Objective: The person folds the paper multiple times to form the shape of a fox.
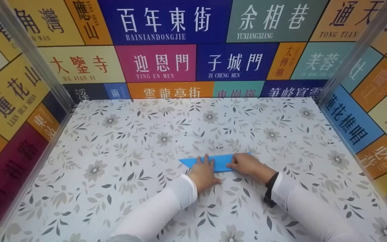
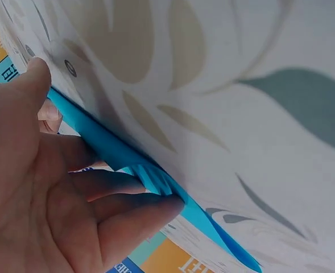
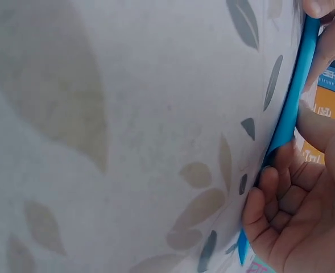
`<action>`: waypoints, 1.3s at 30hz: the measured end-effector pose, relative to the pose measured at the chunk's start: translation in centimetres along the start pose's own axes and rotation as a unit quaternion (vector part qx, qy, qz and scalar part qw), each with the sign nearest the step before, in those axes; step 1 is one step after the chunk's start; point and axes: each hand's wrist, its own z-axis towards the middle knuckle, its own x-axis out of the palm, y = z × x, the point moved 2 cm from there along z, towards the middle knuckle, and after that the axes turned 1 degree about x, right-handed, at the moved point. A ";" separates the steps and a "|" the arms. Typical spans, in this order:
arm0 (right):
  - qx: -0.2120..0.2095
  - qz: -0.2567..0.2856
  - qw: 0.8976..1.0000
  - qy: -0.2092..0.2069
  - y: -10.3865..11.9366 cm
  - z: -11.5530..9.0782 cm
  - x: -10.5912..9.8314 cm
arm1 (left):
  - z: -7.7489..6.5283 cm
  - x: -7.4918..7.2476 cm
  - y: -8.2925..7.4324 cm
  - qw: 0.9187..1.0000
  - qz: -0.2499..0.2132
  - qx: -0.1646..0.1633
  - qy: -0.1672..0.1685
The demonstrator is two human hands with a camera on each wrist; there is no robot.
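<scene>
A folded strip of blue paper (image 1: 223,162) lies on the tabletop, its left end coming to a point. My left hand (image 1: 203,173) rests on the strip's left part with fingers spread, the thumb out to the right. In the left wrist view, its fingertips press the blue paper (image 2: 119,152), which wrinkles slightly beneath them. My right hand (image 1: 246,164) grips the strip near its right end, fingers curled. Seen from the right wrist, the thumb and curled fingers of the right hand (image 3: 306,210) meet the blue paper (image 3: 292,105) at its edge. The paper's inner layers are hidden.
A white floral cloth (image 1: 129,198) covers the tabletop. Colourful panels with Chinese lettering (image 1: 156,62) stand along the back and both sides, with clear corner strips (image 1: 42,60) between them. The right wrist wears a black band (image 1: 271,190).
</scene>
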 end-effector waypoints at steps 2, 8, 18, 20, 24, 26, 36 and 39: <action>-0.006 -0.013 0.999 -0.038 0.7 -0.2 0.0 | 0.0 0.0 0.0 1.000 0.001 -0.002 0.002; -0.080 -0.058 0.988 -0.115 2.9 -0.9 1.3 | 0.0 0.0 0.1 1.000 -0.021 0.002 -0.001; -0.091 -0.097 0.991 -0.029 3.3 -0.9 3.1 | 0.1 0.0 -0.3 0.999 0.032 0.021 -0.005; -0.097 -0.095 0.991 -0.021 3.1 -0.8 3.1 | 0.1 0.0 -0.3 0.999 0.040 0.022 0.000; -0.110 -0.097 0.989 -0.011 2.9 -0.7 3.2 | 0.2 0.0 -0.2 0.998 0.052 0.024 0.004; -0.112 -0.102 0.988 -0.009 2.8 -0.6 3.3 | 0.2 0.0 -0.3 0.998 0.057 0.024 0.002; -0.117 -0.117 0.986 -0.027 2.5 -0.6 4.0 | 0.6 0.3 -0.6 0.997 0.070 0.019 0.016; -0.118 -0.108 0.987 -0.027 2.4 -0.7 4.0 | 0.8 0.1 -0.7 0.997 0.079 0.015 0.022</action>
